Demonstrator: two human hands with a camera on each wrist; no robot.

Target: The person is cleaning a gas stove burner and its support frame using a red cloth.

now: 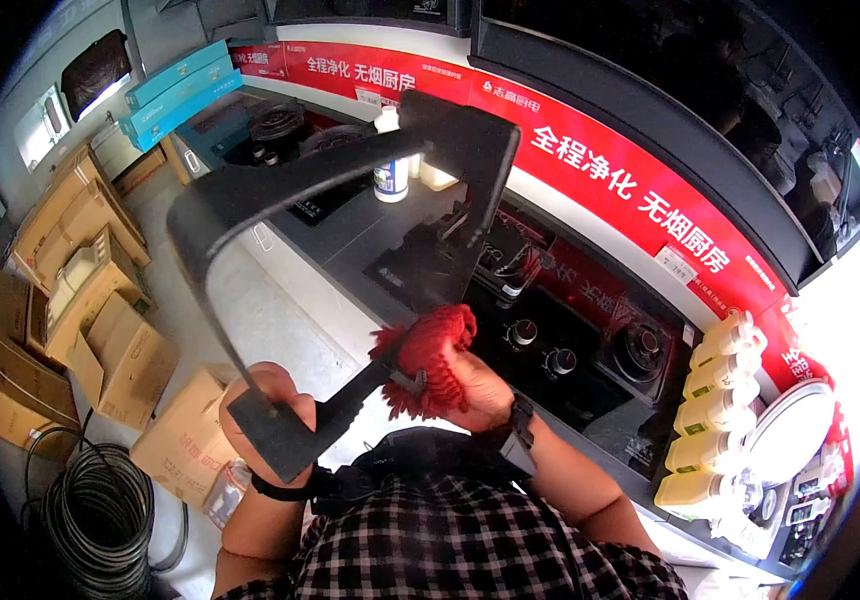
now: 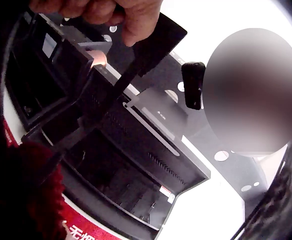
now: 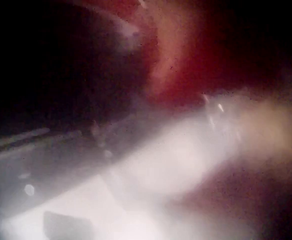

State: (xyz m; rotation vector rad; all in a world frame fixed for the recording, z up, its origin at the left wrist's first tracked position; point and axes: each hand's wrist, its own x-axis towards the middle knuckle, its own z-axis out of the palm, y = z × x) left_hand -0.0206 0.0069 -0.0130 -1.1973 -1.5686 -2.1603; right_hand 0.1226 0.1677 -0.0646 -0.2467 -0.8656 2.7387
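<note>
A black open frame (image 1: 358,402) with flat bars and a wider plate at its far end is held up in front of the body in the head view. My left hand (image 1: 268,410) grips its near left corner. In the left wrist view, the fingers of that hand (image 2: 116,14) curl at the dark flat end of the frame (image 2: 162,40). My right hand (image 1: 482,388) holds a shaggy red chenille cloth (image 1: 432,352) against the frame's near bar. The right wrist view is badly blurred, with red cloth (image 3: 211,60) filling its upper part.
Beyond the frame runs a dark counter (image 1: 335,235) with gas hobs (image 1: 560,345) and a white bottle (image 1: 390,175). Yellow jugs (image 1: 700,450) line up at right. Cardboard boxes (image 1: 125,355) and a coiled black hose (image 1: 100,520) lie on the floor at left.
</note>
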